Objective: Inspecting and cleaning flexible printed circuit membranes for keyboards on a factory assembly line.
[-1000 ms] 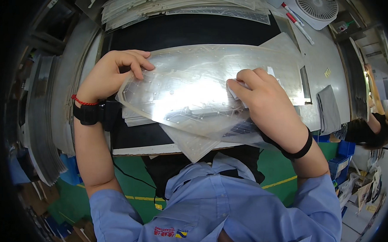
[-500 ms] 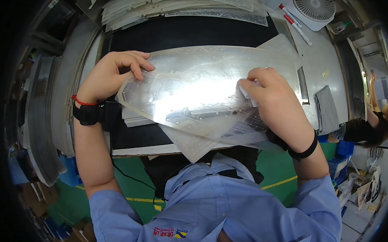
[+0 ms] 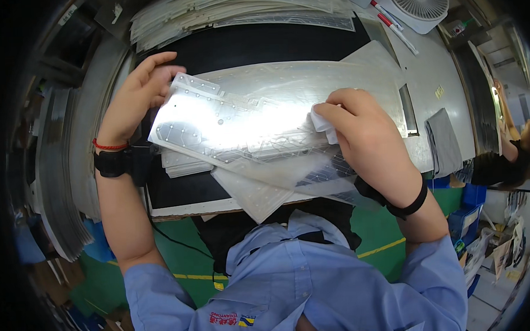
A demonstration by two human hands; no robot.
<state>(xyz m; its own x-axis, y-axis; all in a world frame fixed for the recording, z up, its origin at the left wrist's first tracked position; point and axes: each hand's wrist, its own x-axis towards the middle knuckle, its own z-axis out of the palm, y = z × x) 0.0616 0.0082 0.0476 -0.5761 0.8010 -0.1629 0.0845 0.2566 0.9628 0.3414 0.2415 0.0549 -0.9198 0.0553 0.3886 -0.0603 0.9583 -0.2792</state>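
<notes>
My right fingers pinch a white cloth, while my left fingers, whose hold I cannot tell, adjoin a clear sheet that sideways pressure could shift.

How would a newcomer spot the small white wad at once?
Find the central black mat, partly covered by shiny translucent sheets. Over their right part is the right hand. The white wad pinched in it is crumpled and opaque, unlike the smooth sheets around it.

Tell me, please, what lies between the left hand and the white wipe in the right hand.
In the head view, the clear patterned sheet, bright with glare, spans the stretch from left hand to white wipe.
</notes>
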